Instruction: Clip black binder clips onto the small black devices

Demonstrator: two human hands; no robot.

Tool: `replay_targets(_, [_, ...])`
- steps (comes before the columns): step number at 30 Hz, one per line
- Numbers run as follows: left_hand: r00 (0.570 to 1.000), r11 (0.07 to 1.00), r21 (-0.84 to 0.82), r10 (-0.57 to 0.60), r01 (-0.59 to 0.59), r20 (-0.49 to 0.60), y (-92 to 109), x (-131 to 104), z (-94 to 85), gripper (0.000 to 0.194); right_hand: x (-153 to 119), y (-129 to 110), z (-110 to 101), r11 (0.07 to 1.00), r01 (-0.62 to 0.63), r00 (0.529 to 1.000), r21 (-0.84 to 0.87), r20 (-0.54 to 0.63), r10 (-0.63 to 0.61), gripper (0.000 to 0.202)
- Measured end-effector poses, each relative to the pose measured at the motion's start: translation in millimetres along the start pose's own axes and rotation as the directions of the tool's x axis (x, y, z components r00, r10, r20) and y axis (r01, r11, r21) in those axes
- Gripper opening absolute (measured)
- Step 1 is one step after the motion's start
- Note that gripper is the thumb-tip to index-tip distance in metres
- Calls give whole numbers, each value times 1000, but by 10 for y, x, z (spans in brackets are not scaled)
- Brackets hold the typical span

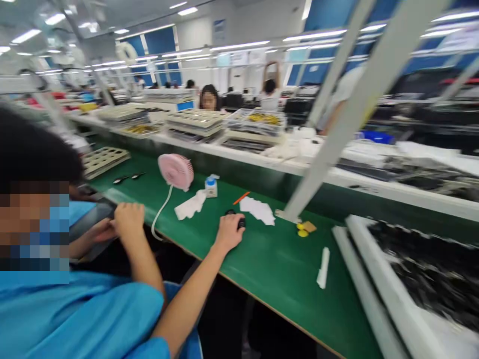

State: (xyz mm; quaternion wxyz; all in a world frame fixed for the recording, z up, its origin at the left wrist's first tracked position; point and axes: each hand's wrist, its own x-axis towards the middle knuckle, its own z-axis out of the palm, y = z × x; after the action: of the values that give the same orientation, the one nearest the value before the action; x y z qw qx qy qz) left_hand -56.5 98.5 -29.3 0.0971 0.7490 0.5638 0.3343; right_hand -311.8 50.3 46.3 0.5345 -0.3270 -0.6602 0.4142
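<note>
Many strip lights [26, 36] glow beyond the green bench [277, 284] where left-hand fingers [232, 221] curl around a black object [241, 223].

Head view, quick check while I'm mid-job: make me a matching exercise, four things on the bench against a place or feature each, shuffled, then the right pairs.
Things:
1. Pink fan
2. Small bottle
3. Black object
4. Yellow pieces

Places or features:
A. In the grip of the left hand
B. By the foot of the slanted post
C. White cable trailing from it
D. Blue cap on top

Pairs: 1-C, 2-D, 3-A, 4-B
</note>
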Motion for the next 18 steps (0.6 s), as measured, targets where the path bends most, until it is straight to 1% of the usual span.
replay_targets(2, [1000, 1000, -21, -9, 9, 13, -69, 4, 48, 53, -58, 102, 238, 992, 121, 992, -19, 38, -120, 75])
replay_targets(4, [1000, 996, -83, -9, 9, -3, -121, -17, 88, 57, -61, 184, 348, 985, 167, 984, -47, 71, -163, 75])
replay_targets(6, [999, 988, -153, -13, 6, -42, -124, -50, 97, 50, -51, 227, 334, 978, 194, 977, -72, 99, -187, 71])
replay_targets(8, [997, 980, -198, -18, 2, -81, -75, -65, 77, 35, -61, 239, 249, 976, 199, 977, -86, 96, -191, 68])
replay_targets(9, [995, 974, -227, -19, -5, -102, -28, -60, 63, 28, -78, 236, 202, 978, 193, 979, -83, 90, -185, 69])
replay_targets(11, [988, 937, -348, -17, -37, -153, 111, -19, 52, 20, -136, 211, 135, 985, 165, 983, -58, 88, -160, 73])
replay_targets(13, [985, 859, -506, -13, -76, -170, 305, 64, 88, 16, -207, 141, 110, 991, 130, 987, -24, 98, -127, 74])
replay_targets(14, [988, 812, -578, -12, -81, -154, 414, 121, 130, 15, -240, 85, 98, 994, 113, 989, -9, 101, -112, 72])
replay_targets(16, [997, 722, -690, -6, -45, -72, 635, 256, 257, 14, -292, -55, 2, 996, 84, 990, 27, 113, -87, 67])
replay_targets(17, [1000, 674, -739, -6, -8, -17, 736, 328, 336, 15, -316, -123, -117, 998, 54, 991, 44, 116, -59, 63])
replay_targets(18, [999, 619, -784, -9, 44, 49, 827, 397, 421, 17, -346, -177, -303, 999, -9, 994, 50, 114, 4, 58])
